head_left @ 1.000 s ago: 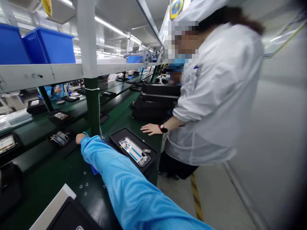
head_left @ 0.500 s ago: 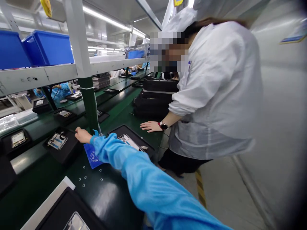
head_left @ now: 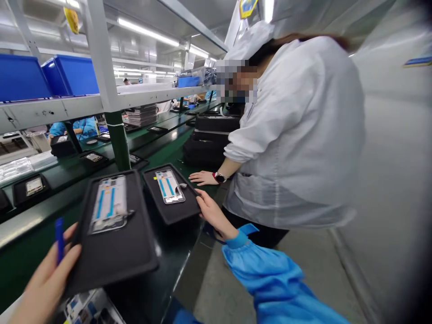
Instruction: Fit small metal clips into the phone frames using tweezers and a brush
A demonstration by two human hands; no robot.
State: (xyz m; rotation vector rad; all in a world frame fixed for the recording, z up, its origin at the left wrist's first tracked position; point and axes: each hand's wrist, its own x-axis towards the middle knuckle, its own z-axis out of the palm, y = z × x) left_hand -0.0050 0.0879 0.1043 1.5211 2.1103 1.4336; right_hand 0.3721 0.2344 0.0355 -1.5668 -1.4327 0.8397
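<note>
My left hand (head_left: 50,270) grips the left edge of a black foam tray (head_left: 114,252), which is raised and tilted above the bench. A blue pen-like tool (head_left: 60,240) also sticks up between its fingers. On that tray lies a phone frame (head_left: 110,202) with two blue strips and a dark flex cable. My right hand (head_left: 214,211), in a blue sleeve, closes on the right edge of a second black tray (head_left: 173,213). A similar phone frame (head_left: 168,185) with blue strips rests in it. Part of the bench is hidden under the trays.
A co-worker in a white coat (head_left: 297,148) leans over the bench at right, one hand (head_left: 203,178) flat on it. Black trays (head_left: 205,153) are stacked behind. A green-and-white post (head_left: 116,144) carries a shelf with blue bins (head_left: 72,76). A box of small parts (head_left: 94,308) sits low.
My right hand has moved from the far-left tray to the right, onto another tray's edge. My left hand has come into view holding a tray and the blue tool.
</note>
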